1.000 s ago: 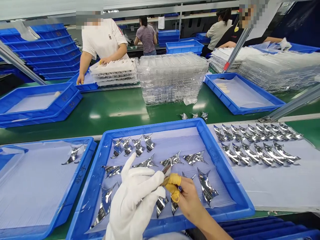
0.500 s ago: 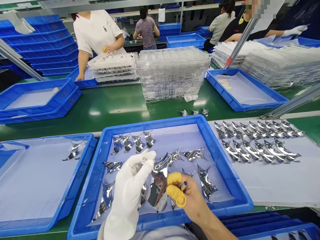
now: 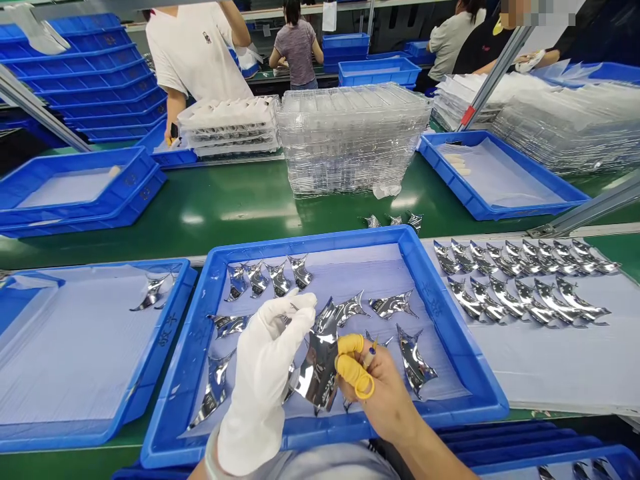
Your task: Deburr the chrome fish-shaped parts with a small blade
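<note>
Between my hands hangs a bent, mirror-bright foil piece (image 3: pixel 317 368), its broad face showing. My left hand (image 3: pixel 265 373), in a white cotton glove, presses against its left side. My right hand (image 3: pixel 377 390), with yellow finger cots (image 3: pixel 353 367), pinches its right edge, and a small blue-tipped item (image 3: pixel 372 348) shows among those fingers. Below them lies a blue tray (image 3: pixel 430 313) with a pale liner and several similar foil pieces (image 3: pixel 280 280). My hands partly hide the pieces nearest me.
A white sheet to the right holds two rows of foil pieces (image 3: pixel 520 280). Another blue tray (image 3: pixel 100 353) stands left. Beyond the green bench (image 3: pixel 225 207) are clear plastic tray stacks (image 3: pixel 353 140), more blue trays and several co-workers.
The foil piece has swung from a narrow edge to a broad face between my hands. My left hand has moved up and right. The view has tilted slightly, shifting the scene upward.
</note>
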Demonstrator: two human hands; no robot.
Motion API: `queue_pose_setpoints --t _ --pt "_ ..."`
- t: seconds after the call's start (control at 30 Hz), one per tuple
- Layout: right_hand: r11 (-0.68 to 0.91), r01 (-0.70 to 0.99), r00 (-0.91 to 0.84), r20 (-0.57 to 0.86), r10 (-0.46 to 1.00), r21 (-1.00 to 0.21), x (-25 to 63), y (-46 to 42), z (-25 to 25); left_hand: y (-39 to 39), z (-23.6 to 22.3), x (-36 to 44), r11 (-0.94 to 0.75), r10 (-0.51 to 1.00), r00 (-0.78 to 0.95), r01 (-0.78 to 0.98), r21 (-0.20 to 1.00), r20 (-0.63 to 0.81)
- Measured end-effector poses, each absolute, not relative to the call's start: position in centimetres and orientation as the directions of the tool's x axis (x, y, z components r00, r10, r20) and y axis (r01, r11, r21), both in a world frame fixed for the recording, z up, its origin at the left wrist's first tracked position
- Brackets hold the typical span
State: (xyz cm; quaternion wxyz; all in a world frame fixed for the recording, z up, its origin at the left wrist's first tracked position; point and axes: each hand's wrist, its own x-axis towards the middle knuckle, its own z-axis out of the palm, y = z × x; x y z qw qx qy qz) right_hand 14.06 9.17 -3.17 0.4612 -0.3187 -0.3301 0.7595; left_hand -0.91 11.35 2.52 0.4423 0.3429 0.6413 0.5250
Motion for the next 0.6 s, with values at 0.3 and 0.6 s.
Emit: queue_pose_setpoints --t 0.3,0.6 --pt "-0.415 -0.522 -0.402 -0.214 0.890 -0.745 13.9 9.8 -2.8 11.4 2.3 -0.2 0.035 0.920 -0.392 0.084 0.996 0.001" --pt "-0.437 -0.541 -0.376 -0.258 0.890 -0.719 13.8 9.6 -1.3 11.3 2.5 -0.9 0.256 0.894 -0.372 -0.037 0.966 -0.251"
